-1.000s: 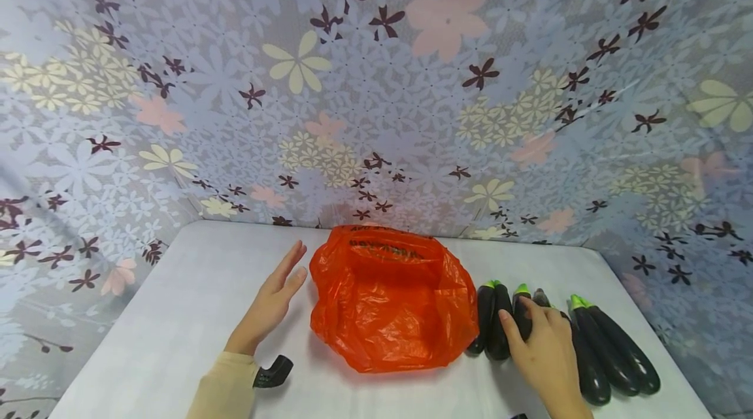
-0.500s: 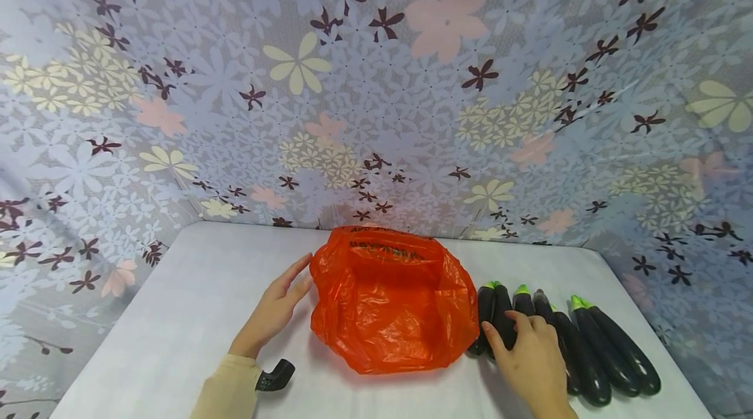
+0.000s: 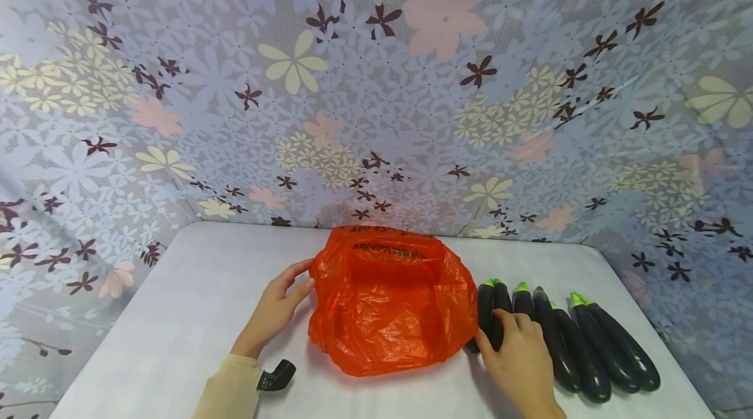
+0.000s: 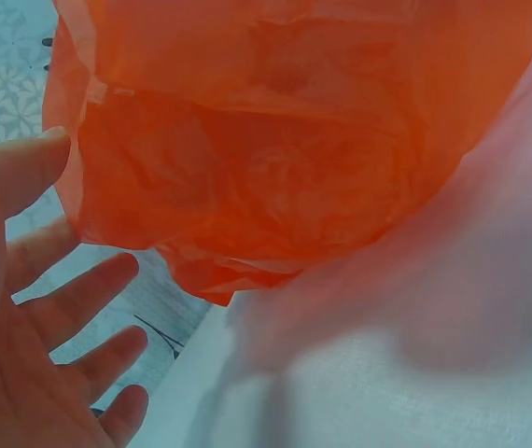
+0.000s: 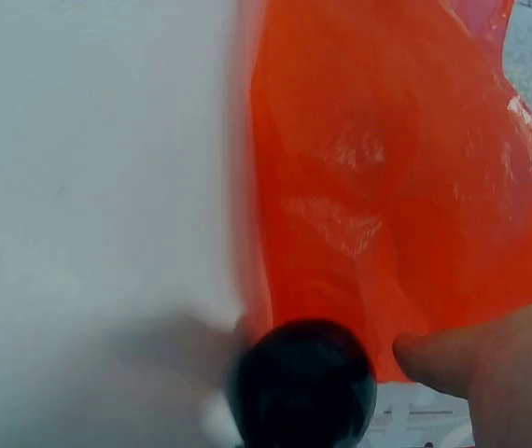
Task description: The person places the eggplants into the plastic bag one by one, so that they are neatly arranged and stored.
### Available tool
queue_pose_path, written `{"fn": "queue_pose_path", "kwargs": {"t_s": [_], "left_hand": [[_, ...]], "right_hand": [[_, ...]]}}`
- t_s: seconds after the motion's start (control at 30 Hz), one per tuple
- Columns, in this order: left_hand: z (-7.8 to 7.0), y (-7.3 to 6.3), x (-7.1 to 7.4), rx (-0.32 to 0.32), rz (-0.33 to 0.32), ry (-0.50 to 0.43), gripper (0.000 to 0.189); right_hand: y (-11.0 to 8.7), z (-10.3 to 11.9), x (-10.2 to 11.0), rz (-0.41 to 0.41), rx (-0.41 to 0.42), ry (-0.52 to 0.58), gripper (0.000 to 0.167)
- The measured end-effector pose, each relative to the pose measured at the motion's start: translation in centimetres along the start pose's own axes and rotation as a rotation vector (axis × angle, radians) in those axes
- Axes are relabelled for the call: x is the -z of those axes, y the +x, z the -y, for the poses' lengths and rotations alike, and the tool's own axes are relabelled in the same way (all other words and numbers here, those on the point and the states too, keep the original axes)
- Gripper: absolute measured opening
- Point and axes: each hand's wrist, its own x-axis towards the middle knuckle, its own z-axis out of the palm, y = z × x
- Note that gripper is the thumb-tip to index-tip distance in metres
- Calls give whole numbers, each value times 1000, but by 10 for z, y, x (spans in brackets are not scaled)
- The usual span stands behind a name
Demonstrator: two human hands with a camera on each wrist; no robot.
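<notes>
An orange-red plastic bag (image 3: pixel 391 324) with dark print stands with its mouth open toward me in the head view. At its left rim is my left hand (image 3: pixel 275 314). The left wrist view shows that hand's thumb (image 4: pixel 37 168) right at the bag's edge, index fingertip beside it, other fingers spread. My right hand (image 3: pixel 520 353) is over the eggplants beside the bag, thumb close to the bag's right edge. In the right wrist view the rounded end of a dark eggplant (image 5: pixel 303 387) shows near that thumb (image 5: pixel 453 359); the other fingers are hidden.
More dark eggplants (image 3: pixel 618 347) with green stem ends lie in a row on the right of the white table (image 3: pixel 194 288). A black camera piece (image 3: pixel 276 376) sits at the left wrist. Flowered fabric (image 3: pixel 376 112) rises behind and at both sides.
The left hand has moved right, up to the bag's left rim. The right hand has slid left over the eggplants toward the bag. Bag and eggplants lie much as before.
</notes>
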Motion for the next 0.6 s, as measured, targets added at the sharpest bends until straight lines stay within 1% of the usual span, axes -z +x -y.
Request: {"fn": "queue_pose_path", "kwargs": {"t_s": [0.2, 0.33, 0.47, 0.6], "left_hand": [[2, 3, 0, -9, -18, 7, 47], [4, 4, 0, 2, -29, 13, 46], [7, 7, 0, 11, -68, 27, 39], [8, 9, 0, -2, -132, 22, 29]], "right_hand": [[2, 7, -3, -27, 46, -20, 52], [4, 8, -8, -54, 93, -58, 52], [7, 9, -12, -64, 135, -109, 55], [8, 12, -12, -60, 155, -133, 57]]}}
